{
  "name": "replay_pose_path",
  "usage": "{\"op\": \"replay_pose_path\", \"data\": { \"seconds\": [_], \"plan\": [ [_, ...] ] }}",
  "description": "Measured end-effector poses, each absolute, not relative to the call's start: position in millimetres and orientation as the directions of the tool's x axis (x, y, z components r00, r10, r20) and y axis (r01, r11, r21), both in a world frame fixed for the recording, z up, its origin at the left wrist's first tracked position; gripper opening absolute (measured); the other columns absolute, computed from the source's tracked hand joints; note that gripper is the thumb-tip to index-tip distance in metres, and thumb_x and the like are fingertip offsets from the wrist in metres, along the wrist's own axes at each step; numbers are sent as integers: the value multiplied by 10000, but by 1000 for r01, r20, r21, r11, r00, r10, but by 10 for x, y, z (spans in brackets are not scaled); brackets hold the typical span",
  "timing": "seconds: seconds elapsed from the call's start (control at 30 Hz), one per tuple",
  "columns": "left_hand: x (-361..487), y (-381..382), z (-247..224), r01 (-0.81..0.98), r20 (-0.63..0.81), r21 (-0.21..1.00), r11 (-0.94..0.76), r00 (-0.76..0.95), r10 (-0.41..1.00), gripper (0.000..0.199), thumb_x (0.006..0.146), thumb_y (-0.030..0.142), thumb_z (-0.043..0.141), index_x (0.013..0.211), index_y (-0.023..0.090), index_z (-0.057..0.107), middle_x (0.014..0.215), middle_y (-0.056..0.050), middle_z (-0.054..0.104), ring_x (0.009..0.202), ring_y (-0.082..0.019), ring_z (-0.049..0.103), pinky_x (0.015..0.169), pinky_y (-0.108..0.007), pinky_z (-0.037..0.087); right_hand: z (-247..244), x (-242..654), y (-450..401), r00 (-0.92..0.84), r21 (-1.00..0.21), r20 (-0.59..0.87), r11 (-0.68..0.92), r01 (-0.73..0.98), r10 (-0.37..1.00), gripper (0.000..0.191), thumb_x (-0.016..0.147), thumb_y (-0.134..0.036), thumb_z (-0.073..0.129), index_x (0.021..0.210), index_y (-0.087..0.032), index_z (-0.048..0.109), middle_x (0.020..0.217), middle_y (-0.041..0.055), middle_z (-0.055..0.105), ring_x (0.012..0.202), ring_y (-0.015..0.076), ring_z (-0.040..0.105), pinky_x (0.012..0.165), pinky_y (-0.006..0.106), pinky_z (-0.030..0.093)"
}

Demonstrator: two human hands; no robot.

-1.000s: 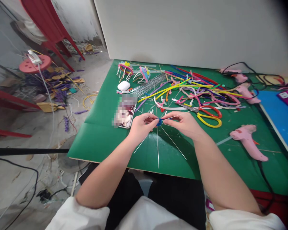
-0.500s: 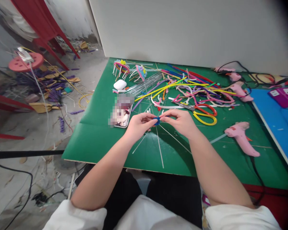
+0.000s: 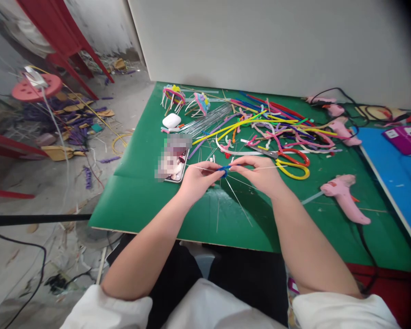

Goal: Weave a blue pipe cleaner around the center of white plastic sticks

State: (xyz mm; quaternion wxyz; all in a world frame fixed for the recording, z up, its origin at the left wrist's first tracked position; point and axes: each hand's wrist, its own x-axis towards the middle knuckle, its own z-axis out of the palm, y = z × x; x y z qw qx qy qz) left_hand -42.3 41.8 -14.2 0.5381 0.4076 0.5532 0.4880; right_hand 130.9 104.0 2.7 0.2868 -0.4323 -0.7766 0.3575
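Head view: left hand [image 3: 198, 180] and right hand [image 3: 260, 173] both pinch a blue pipe cleaner [image 3: 225, 170] wound around thin wires [image 3: 238, 201].
Risk: wire ends could prick fingers or slip loose.
Bench [image 3: 140, 192]: scissors [image 3: 291, 164] lie close by.

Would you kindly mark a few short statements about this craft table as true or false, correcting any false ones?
1. Both hands pinch a small blue piece with thin wires sticking out of it. True: the left hand and right hand meet at the blue piece.
2. The scissors lie on the floor. False: the scissors lie on the green table, just beyond the right hand.
3. The right hand holds a glue gun. False: the pink glue gun lies on the table, apart from it.
4. A white earbud case sits beyond the phone. True: the white case, the phone.
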Motion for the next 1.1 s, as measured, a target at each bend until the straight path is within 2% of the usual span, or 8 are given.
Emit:
{"op": "replay_pose_path", "data": {
  "seconds": [0.13, 0.27, 0.37, 0.47, 0.53, 0.7, 0.9, 1.1],
  "plan": [
    [-418, 402, -123, 28, -126, 991, 129, -88, 988, 165, 688, 307, 704, 762, 162, 681, 717, -25, 671, 624, -109, 601, 529, -217, 485, 76, 1339, 1060, -484, -822, 89, 339, 458, 870, 198, 741, -394, 651, 744, -203, 706, 784, 28, 697, 765, 185, 631, 727, 330, 486],
    [-386, 369, -92, 72, -104, 992, 106, -34, 994, 153, 713, 303, 680, 768, 160, 680, 749, -29, 684, 629, -110, 601, 576, -234, 488, 282, 1431, 1154, -620, -856, -127, 230, 462, 774, 243, 717, -441, 660, 765, -208, 711, 775, 26, 697, 723, 171, 620, 672, 301, 472],
    [-348, 343, -88, 111, -82, 990, 81, 3, 997, 141, 727, 297, 668, 774, 166, 682, 754, -23, 689, 656, -115, 612, 621, -238, 488, 507, 1473, 1239, -707, -780, -310, 256, 572, 636, 232, 718, -440, 654, 792, -234, 729, 785, 17, 704, 725, 171, 615, 630, 276, 452],
    [-316, 325, -95, 135, -56, 989, 56, 0, 998, 118, 731, 289, 663, 754, 174, 676, 754, -14, 693, 671, -117, 617, 643, -235, 485, 677, 1456, 1272, -699, -682, -397, 318, 659, 595, 207, 712, -433, 648, 738, -248, 736, 704, 0, 687, 645, 157, 584, 553, 263, 411],
    [-305, 316, -96, 135, -53, 989, 53, -5, 999, 121, 734, 294, 658, 746, 174, 670, 745, -12, 690, 666, -118, 618, 643, -235, 483, 732, 1433, 1261, -671, -651, -418, 313, 691, 613, 224, 712, -450, 640, 727, -249, 739, 673, 0, 679, 615, 155, 572, 533, 267, 397],
    [-300, 294, -80, 141, -46, 989, 47, -6, 999, 119, 742, 286, 645, 732, 168, 654, 727, -9, 680, 642, -113, 609, 617, -225, 474, 752, 1444, 1222, -644, -637, -433, 291, 713, 631, 295, 712, -500, 629, 801, -250, 758, 737, 17, 708, 671, 188, 610, 573, 295, 436],
    [-312, 290, -65, 126, -61, 990, 58, 16, 998, 134, 735, 299, 650, 722, 166, 651, 704, -6, 663, 623, -106, 586, 588, -217, 458, 725, 1528, 1227, -674, -673, -447, 275, 687, 589, 327, 738, -512, 614, 889, -254, 745, 838, 21, 725, 770, 207, 641, 659, 313, 474],
    [-319, 299, -71, 108, -82, 991, 79, 25, 996, 134, 722, 295, 657, 705, 164, 641, 677, -8, 648, 613, -109, 581, 584, -228, 454, 633, 1524, 1175, -612, -746, -379, 162, 646, 694, 245, 721, -477, 654, 730, -241, 720, 735, 30, 705, 704, 186, 630, 614, 294, 475]
  ]
}}
